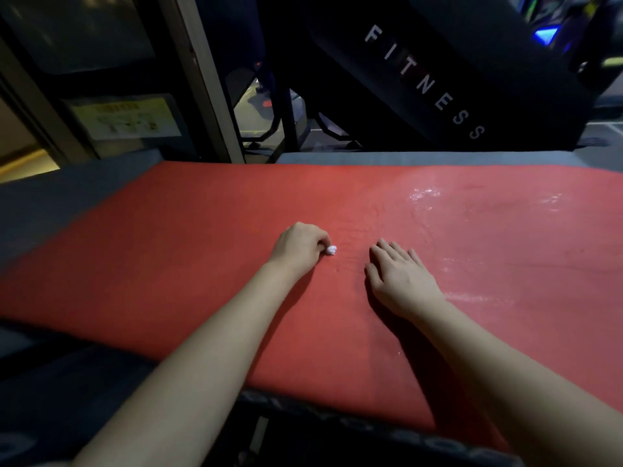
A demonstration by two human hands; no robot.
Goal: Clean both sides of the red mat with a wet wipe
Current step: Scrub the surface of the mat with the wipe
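The red mat [188, 251] lies flat across the view on a grey padded surface. My left hand [298, 246] rests on the mat near its middle, fingers curled round a small crumpled white wet wipe [331, 250] that peeks out at the fingertips. My right hand [401, 278] lies flat on the mat just to the right, fingers straight and slightly spread, palm pressing down. The mat's right part shows shiny wet streaks [424, 193]; its left part looks dry and matt.
Grey padding [50, 203] borders the mat on the left and along the far edge. A black machine marked FITNESS [428, 82] stands behind. A dark glass door with a yellow notice [128, 119] is at the back left. Dark flooring with lettering lies below the near edge.
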